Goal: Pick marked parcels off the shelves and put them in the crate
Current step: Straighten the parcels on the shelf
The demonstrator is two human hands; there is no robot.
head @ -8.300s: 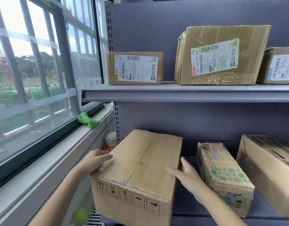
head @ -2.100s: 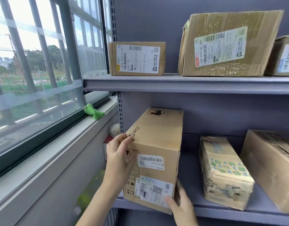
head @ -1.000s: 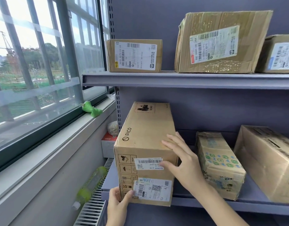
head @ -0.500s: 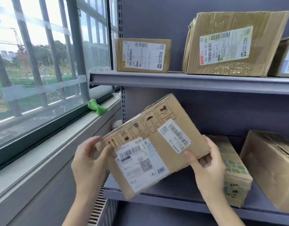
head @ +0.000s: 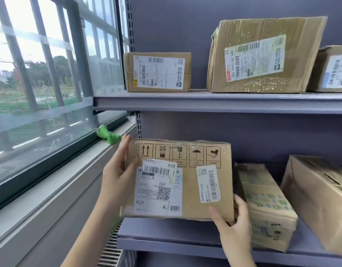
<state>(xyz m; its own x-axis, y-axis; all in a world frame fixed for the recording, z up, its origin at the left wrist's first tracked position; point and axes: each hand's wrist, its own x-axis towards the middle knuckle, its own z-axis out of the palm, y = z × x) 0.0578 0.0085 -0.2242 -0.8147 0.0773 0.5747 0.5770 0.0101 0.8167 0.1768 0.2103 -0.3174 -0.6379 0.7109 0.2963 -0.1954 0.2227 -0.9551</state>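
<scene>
Your left hand (head: pixel 118 170) and right hand (head: pixel 231 222) grip the labelled parcel (head: pixel 187 191) by its side and bottom corner, above the lower shelf (head: pixel 166 236).

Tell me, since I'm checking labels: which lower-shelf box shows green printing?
The middle box, between the held parcel and the plain carton; only it has green marks.

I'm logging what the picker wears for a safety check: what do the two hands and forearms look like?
Both the left hand and the right hand are bare: no gloves, rings, watch or wristband show. Both forearms are uncovered to the frame's bottom edge; no sleeve is visible.
</scene>
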